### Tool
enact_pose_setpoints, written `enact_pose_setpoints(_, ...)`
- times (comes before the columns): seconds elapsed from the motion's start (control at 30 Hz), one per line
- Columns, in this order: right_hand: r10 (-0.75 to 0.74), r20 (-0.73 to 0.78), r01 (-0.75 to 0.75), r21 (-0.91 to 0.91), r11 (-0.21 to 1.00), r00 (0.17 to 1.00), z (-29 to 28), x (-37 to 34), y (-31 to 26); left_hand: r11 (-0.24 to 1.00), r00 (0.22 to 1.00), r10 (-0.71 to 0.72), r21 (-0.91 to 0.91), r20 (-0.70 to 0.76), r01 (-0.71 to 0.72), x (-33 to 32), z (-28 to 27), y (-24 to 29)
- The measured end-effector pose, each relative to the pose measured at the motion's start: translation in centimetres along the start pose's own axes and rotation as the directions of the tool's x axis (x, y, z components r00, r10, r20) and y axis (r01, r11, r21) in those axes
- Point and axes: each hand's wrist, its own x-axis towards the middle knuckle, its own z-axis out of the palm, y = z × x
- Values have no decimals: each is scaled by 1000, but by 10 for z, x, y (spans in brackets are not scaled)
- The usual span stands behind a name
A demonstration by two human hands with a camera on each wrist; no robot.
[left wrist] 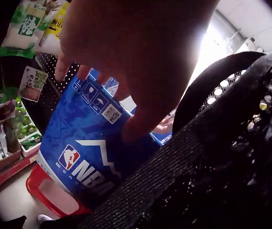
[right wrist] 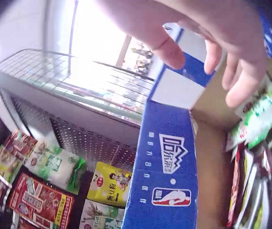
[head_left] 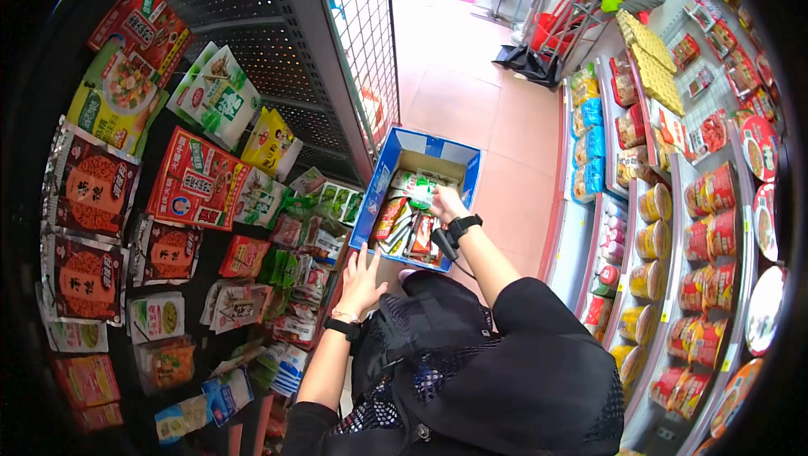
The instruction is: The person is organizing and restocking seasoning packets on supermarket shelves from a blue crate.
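Note:
A blue open box (head_left: 465,155) holds several flat food packets; its side shows white print in the left wrist view (left wrist: 90,157). My right hand (head_left: 448,205) is over the box, its fingers at a green-and-white packet (head_left: 423,192). In the right wrist view the fingers of my right hand (right wrist: 212,52) hang relaxed above the green-and-white packet (right wrist: 264,117), with a gap between them. My left hand (head_left: 362,281) lies at the box's near left corner, fingers spread and touching the edge. The left wrist view shows my left hand (left wrist: 121,57) over the box's rim.
Racks of hanging seasoning packets (head_left: 198,178) stand on the left, beside a wire mesh panel (head_left: 362,35). Shelves of packaged noodles (head_left: 652,237) line the right. Beyond the box are a tiled floor (head_left: 513,136) and a red cart (head_left: 560,26). A red stool (left wrist: 55,195) is under the box.

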Motion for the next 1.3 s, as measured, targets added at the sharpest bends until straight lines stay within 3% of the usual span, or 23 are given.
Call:
enact_pose_setpoints(0.03,70,-20,-69,30,997,997,16,-8,-7,1000,1000,-14,-3,-6,14,1,0,0)
enact_pose_setpoints(0.1,294,-211,-273,125,954,932,43,-55,-44,1000,1000,-11,13,2,11,2,-1,-1)
enact_pose_setpoints(0.13,328,-204,-305,135,943,922,44,-52,-42,998,1000,-12,-56,-8,11,2,2,-4)
enact_pose_setpoints(0.23,372,-110,-360,118,926,922,18,12,3,989,999,-31,-142,18,33,1,1,-8)
enact_pose_setpoints(0.37,466,122,-464,-41,885,876,-21,102,76,984,998,-45,-175,-43,37,-4,5,-10)
enact_pose_setpoints(0.4,435,302,-375,-237,896,848,-21,100,88,985,998,-57,-165,-36,51,-7,4,-11)
enact_pose_setpoints(0.43,213,-39,-203,173,964,976,-5,114,138,977,997,-71,-202,-12,67,-10,2,-10)
enact_pose_setpoints(0.47,219,-51,-225,-234,946,974,-12,84,114,968,996,-88,-236,-3,84,-13,3,-10)
enact_pose_setpoints(0.5,198,-32,-199,-275,941,980,-33,102,135,957,995,-103,-271,5,100,-15,5,-10)
enact_pose_setpoints(0.53,295,-112,-314,-265,911,949,-39,119,158,949,993,-120,-296,-21,108,-14,5,-9)
enact_pose_setpoints(0.6,367,-164,-401,-315,860,916,-45,117,163,927,988,-153,-350,-16,138,-21,0,-2)
enact_pose_setpoints(0.97,452,-203,-485,-536,691,869,-66,144,196,884,945,-287,-423,-156,198,-33,25,17)
enact_pose_setpoints(1.07,238,-320,-366,-436,822,917,-53,121,185,871,931,-322,-439,-170,222,-35,31,23)
enact_pose_setpoints(1.23,259,-161,-304,-556,773,952,-51,118,167,844,920,-359,-476,-158,248,-43,31,30)
enact_pose_setpoints(1.27,154,-103,-174,-799,576,983,-24,74,124,859,915,-361,-446,-182,251,-45,32,30)
enact_pose_setpoints(1.3,98,-79,-116,-874,472,992,3,33,92,874,909,-362,-415,-206,254,-47,33,31)
